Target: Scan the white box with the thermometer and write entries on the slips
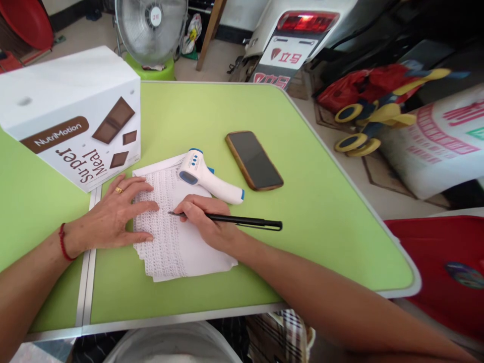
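A stack of white paper sheets (204,254) lies on the green table, its left part covered in rows of small handwriting. Spread over the sheets' left edge, my left hand (117,212) rests with fingers apart; it wears a ring and a red wrist cord. My right hand (207,222) grips a black pen (249,222), whose tip is at the written rows near the middle of the page. A white and blue infrared thermometer (209,181) lies across the top of the paper, just beyond my right hand.
A phone in a brown case (255,160) lies right of the thermometer. At the left stands a white NutriMotion box (75,116). The folding table (321,232) has a metal edge and seam. Beyond are a fan (151,30), a scooter (287,45) and a red chair (438,262).
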Demonstrator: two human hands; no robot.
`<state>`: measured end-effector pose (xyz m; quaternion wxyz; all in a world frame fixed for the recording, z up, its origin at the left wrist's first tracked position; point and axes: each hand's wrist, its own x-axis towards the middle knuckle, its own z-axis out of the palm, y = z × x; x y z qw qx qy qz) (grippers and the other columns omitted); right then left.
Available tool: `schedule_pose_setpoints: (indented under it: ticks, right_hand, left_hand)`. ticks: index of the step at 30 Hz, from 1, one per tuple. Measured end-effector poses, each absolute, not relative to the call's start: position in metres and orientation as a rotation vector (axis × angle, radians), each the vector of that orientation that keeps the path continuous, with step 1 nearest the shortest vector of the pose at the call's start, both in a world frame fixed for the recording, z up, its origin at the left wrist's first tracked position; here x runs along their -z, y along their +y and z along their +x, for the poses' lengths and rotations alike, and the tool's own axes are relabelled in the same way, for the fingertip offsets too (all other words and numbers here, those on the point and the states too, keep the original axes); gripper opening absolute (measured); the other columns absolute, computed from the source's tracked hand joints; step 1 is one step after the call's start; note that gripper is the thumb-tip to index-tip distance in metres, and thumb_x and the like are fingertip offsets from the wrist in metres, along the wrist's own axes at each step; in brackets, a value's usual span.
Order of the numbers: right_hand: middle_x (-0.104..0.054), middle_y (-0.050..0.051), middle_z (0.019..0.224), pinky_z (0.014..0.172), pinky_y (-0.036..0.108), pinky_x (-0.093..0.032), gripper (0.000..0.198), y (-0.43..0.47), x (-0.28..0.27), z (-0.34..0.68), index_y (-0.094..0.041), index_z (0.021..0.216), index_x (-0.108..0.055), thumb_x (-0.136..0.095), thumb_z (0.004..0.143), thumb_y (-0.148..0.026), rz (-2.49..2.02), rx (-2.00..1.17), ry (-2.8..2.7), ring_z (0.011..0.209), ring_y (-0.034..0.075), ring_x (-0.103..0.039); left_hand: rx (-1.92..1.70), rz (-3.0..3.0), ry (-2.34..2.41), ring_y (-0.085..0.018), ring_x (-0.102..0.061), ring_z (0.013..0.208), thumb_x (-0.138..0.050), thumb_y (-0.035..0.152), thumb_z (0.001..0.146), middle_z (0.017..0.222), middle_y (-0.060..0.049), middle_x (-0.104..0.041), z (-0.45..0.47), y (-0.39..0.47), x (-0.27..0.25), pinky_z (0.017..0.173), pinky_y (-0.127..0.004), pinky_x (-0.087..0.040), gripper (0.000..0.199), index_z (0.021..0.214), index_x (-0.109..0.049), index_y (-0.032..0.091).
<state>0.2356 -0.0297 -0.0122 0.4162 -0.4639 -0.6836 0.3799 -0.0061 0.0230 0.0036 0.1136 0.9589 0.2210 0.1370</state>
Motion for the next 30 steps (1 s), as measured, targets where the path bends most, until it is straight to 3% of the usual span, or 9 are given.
schedule_pose_setpoints:
  ticks: [10, 18, 30]
  right_hand:
    - [-0.062, 0.001, 0.063, 0.055, 0.024, -0.043, 0.038, -0.0304, 0.0157, 0.2345, -0.016, 0.072, -0.064, -0.045, 0.096, -0.038, -1.139, -0.938, -1.830, 0.059, 0.012, -0.058]
    - [-0.061, 0.001, 0.063, 0.059, 0.025, -0.042, 0.036, -0.0314, 0.0200, 0.2329, -0.019, 0.069, -0.060, -0.044, 0.097, -0.033, -1.173, -0.752, -1.986, 0.059, 0.012, -0.055]
    - [-0.064, 0.000, 0.061, 0.055, 0.023, -0.043, 0.033, -0.0302, 0.0148, 0.2321, -0.019, 0.065, -0.060, -0.045, 0.093, -0.029, -1.218, -0.869, -1.890, 0.058, 0.012, -0.058]
  left_hand:
    - [-0.409, 2.810, 0.650, -0.035, -0.039, 0.132, -0.060, 0.057, 0.089, 0.132, -0.016, -0.050, -0.0059, 0.0227, -0.0035, 0.113, -0.062, -0.025, 0.045, 0.118, -0.059, 0.022]
    - [-0.417, 2.823, 0.635, -0.035, -0.039, 0.131, -0.059, 0.055, 0.089, 0.131, -0.016, -0.050, -0.0050, 0.0229, -0.0045, 0.112, -0.061, -0.026, 0.044, 0.118, -0.059, 0.021]
    - [-0.415, 2.800, 0.642, -0.035, -0.039, 0.132, -0.060, 0.055, 0.089, 0.132, -0.016, -0.050, -0.0057, 0.0227, -0.0033, 0.113, -0.062, -0.024, 0.044, 0.118, -0.059, 0.022]
